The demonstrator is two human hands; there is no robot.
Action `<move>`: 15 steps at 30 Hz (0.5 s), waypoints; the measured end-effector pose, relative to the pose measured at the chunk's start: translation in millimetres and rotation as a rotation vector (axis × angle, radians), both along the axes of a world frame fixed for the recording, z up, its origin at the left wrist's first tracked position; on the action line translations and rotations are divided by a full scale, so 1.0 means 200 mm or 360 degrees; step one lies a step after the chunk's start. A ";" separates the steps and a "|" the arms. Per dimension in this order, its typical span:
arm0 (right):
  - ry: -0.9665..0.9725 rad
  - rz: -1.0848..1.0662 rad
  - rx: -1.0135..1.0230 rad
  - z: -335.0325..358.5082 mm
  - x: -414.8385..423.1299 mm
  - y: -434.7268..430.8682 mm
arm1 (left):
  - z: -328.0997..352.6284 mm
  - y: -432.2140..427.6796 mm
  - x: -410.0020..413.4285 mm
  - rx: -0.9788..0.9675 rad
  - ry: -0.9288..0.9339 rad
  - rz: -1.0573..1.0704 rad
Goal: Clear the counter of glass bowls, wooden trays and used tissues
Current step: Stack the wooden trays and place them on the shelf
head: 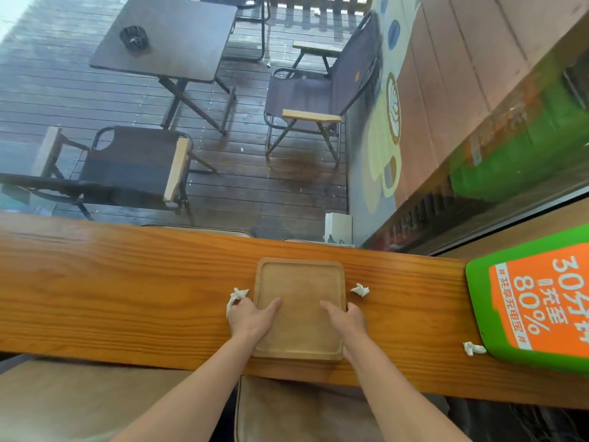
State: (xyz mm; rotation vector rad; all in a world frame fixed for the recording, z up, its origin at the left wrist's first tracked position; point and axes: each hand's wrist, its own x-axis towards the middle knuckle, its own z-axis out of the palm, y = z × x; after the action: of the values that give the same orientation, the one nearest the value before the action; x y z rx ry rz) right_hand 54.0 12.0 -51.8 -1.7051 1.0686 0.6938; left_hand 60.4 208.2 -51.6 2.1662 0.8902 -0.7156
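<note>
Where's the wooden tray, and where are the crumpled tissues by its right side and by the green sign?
wooden tray (299,282): head view, bare middle of its floor.
tissue right of the tray (360,289): head view, its centre.
tissue by the green sign (473,348): head view, its centre.

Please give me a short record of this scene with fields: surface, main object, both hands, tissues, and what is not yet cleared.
surface: wooden counter
main object: wooden tray, flat on the counter, nothing on it
left hand: grips the tray's left edge, thumb on top
right hand: grips the tray's right edge, thumb on top
tissues: one by the left hand, one right of the tray, one beside the green sign
glass bowls: none visible
not yet cleared: tray, three tissues
</note>
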 end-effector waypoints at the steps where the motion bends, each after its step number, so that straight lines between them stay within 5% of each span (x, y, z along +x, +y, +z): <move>1: -0.0007 -0.0043 0.0034 -0.01 0.01 -0.01 | 0.00 0.01 0.00 -0.0049 0.0015 0.0039; 15: -0.0102 -0.0241 0.0481 0.12 -0.10 -0.05 | 0.11 0.10 -0.05 -0.0800 -0.0051 0.0198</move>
State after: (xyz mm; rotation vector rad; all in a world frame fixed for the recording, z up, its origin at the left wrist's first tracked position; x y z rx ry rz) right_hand 34.2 1.6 -27.4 -1.3648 0.9823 0.6620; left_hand 49.7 227.8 -30.1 1.6593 0.7265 -0.7469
